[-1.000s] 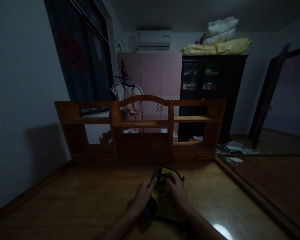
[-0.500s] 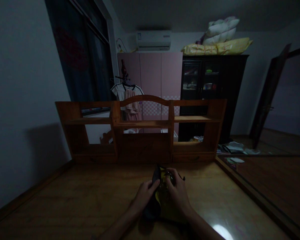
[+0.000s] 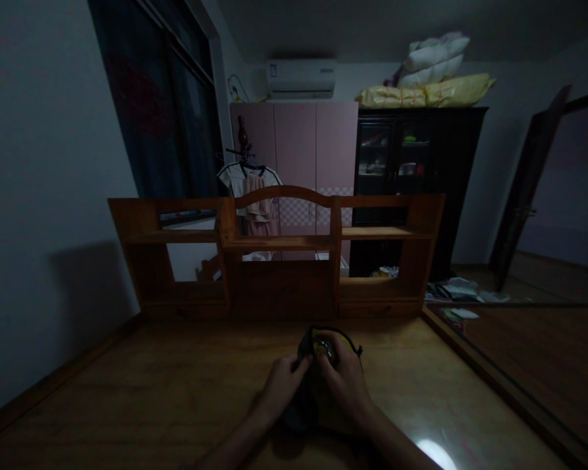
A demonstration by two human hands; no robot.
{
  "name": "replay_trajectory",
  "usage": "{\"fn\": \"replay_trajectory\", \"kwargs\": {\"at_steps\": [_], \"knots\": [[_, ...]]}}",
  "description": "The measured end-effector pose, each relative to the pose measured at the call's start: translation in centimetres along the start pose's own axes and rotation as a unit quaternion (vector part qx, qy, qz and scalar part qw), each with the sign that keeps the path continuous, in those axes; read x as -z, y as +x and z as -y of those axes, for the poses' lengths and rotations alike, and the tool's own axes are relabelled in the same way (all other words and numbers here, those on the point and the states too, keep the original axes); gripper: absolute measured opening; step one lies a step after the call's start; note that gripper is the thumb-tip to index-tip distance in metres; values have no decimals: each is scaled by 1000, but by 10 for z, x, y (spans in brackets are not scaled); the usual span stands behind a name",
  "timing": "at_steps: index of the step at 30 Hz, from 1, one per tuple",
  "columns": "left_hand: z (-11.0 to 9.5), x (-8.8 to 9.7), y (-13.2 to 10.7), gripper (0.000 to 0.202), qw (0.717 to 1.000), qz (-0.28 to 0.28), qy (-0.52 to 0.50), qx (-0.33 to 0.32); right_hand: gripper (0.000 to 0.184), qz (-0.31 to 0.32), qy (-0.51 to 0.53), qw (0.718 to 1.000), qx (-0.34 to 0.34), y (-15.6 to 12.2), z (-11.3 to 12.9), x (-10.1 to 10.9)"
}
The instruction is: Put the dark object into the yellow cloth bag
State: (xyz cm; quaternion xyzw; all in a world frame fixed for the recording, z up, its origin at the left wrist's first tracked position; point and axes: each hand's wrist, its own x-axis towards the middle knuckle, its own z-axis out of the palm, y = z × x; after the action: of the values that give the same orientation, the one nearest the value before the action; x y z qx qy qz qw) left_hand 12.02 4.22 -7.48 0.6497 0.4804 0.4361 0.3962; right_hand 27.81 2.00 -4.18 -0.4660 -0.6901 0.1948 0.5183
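A dark pouch with a yellow lining lies on the wooden desk, its mouth spread. At its left edge my left hand pinches the fabric between thumb and fingers. My right hand is closed around a small, shiny, curved object at the pouch's mouth. What kind of object it is cannot be made out in the dim light. Fingers hide part of it. A small dark zipper pull shows at the pouch's right edge.
A wooden shelf unit runs along the desk's back edge. A raised rim borders the desk on the right, and a wall stands on the left. Beyond are a pink wardrobe and a dark cabinet.
My right hand has shifted slightly left and down with the shiny object, toward the pouch's mouth. Less yellow lining shows between my hands, and the pouch's upper edge now looks rounder.
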Motion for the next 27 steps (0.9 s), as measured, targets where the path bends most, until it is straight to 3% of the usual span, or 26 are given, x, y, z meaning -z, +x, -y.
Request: {"fn": "replay_trajectory", "kwargs": {"at_steps": [16,27], "knots": [[-1,0,-1,34,999,-14,21,-40,29,11,51,998,-40,3,-7,-3],[-8,2,-2,41,999,-5,-15,-48,27,28,54,997,-38,2,-9,-4]]}}
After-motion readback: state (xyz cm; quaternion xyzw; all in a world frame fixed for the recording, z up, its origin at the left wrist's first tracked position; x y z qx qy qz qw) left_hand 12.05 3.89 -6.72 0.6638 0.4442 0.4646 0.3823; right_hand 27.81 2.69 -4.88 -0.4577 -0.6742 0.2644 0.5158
